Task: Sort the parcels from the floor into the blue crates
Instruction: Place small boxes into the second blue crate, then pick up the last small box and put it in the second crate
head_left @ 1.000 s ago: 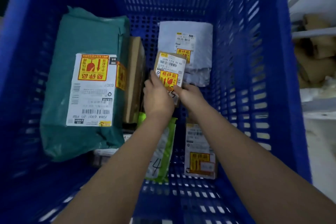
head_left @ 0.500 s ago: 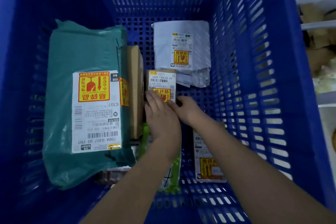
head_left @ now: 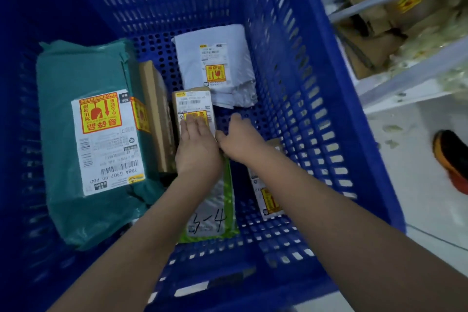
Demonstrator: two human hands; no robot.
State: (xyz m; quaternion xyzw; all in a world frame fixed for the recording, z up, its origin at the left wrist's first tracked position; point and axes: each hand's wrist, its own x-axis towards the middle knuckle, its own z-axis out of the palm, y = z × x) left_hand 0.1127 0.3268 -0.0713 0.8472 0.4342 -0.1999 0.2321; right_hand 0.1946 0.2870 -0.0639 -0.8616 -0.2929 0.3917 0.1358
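Head cam: the person's left hand is lying flat, fingers straight and together, on the small brown parcel mid-crate, probably pressing it snug beside the tall cardboard box at 9 o'clock. The right hand is sitting at its 3 o'clock edge, fingers loosely curled, gripping nothing visible. The blue crate is already holding a green mailer and a grey one at 12.

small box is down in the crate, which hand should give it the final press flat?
Left, probably. The left hand already lies with straight fingers flat on the small labelled box in the blue crate. The right hand sits at the box's right edge, fingers loosely curled, holding nothing.
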